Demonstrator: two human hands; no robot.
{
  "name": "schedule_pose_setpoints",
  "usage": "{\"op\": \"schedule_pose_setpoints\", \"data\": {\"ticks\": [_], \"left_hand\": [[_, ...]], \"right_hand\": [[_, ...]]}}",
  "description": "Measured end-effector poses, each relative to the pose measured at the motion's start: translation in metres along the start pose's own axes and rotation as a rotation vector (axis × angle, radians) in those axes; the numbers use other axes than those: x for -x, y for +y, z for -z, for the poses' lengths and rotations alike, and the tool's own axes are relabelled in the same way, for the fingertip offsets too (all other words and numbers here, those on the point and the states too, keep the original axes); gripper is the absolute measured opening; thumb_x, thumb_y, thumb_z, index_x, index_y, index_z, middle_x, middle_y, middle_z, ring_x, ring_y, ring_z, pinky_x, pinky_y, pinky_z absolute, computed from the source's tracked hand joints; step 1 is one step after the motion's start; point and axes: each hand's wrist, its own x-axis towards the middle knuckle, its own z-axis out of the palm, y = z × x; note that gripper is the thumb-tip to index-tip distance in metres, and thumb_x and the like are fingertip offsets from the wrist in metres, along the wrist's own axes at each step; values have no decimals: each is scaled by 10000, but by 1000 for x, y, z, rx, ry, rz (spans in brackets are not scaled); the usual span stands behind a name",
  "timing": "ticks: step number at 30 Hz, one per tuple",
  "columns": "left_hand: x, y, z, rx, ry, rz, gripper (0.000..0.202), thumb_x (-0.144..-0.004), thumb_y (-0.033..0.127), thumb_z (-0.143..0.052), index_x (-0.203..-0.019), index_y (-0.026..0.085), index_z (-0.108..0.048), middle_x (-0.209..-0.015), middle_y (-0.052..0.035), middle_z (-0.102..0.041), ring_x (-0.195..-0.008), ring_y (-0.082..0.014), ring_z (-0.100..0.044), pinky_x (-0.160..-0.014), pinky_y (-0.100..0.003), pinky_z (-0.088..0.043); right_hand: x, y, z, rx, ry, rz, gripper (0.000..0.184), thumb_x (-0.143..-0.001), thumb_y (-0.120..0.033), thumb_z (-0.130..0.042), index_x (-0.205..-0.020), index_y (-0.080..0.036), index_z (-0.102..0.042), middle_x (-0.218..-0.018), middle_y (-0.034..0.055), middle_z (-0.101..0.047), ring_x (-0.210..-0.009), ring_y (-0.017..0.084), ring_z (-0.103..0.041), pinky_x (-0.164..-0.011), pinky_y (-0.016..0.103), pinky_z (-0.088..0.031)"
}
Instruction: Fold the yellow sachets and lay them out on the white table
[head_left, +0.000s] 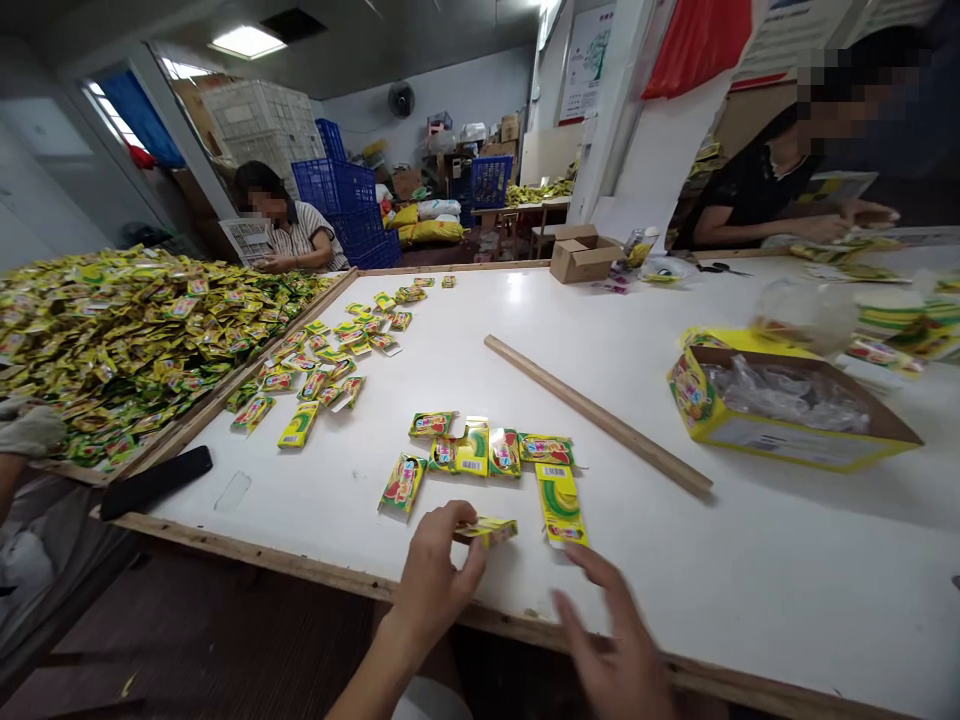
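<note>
My left hand (439, 560) grips a small yellow-and-green printed carton (495, 528) between thumb and fingers, close to the table's front edge. To the right, my right hand (611, 635) is spread, its fingers apart and slightly blurred. Its fingertips are just below an upright-lying yellow box (561, 505) with a banana picture. Beyond both hands lies a cluster of similar cartons, among them a box with a barcode (472, 447), a red-and-green one (504, 453) and a tilted one (403, 484) at the left.
A wooden stick (596, 415) lies diagonally on the white table (750, 560). Right of it stands an open display box (780, 440) with clear plastic inside. More cartons (352, 335) are scattered left, beside a heap of packets (150, 330) and a black phone-like object (157, 482). Co-workers sit at the far side.
</note>
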Motion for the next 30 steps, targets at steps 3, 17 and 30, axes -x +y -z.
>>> {"op": "schedule_pose_setpoints", "data": {"ticks": [3, 17, 30], "left_hand": [[-12, 12, -5, 183, -70, 10, 144, -838, 173, -536, -977, 206, -552, -906, -44, -631, -847, -189, -613, -737, -294, -501], [14, -24, -29, 629, -170, 238, 290, -881, 291, -574, -1153, 220, -502, -909, -34, -627, -833, -172, -609, -744, -278, -487], [1, -30, -16, 538, -59, 119, 186, -880, 176, -526, -1056, 210, -576, -1153, -85, -601, -1114, -218, -568, -973, -369, -451]], "right_hand": [[-14, -16, -46, -83, -166, 69, 362, -944, -357, -462, -1292, -258, -482, -1270, 67, -541, -1165, 262, -520, -966, 416, -466], [-15, 6, -50, -387, -315, -266, 294, -913, -409, -536, -1150, -237, -513, -1030, 56, -616, -842, 193, -618, -698, 264, -537], [-37, 2, -70, -457, -182, -173, 295, -903, -364, -566, -1166, -229, -570, -1010, 72, -640, -930, 221, -618, -798, 326, -522]]}}
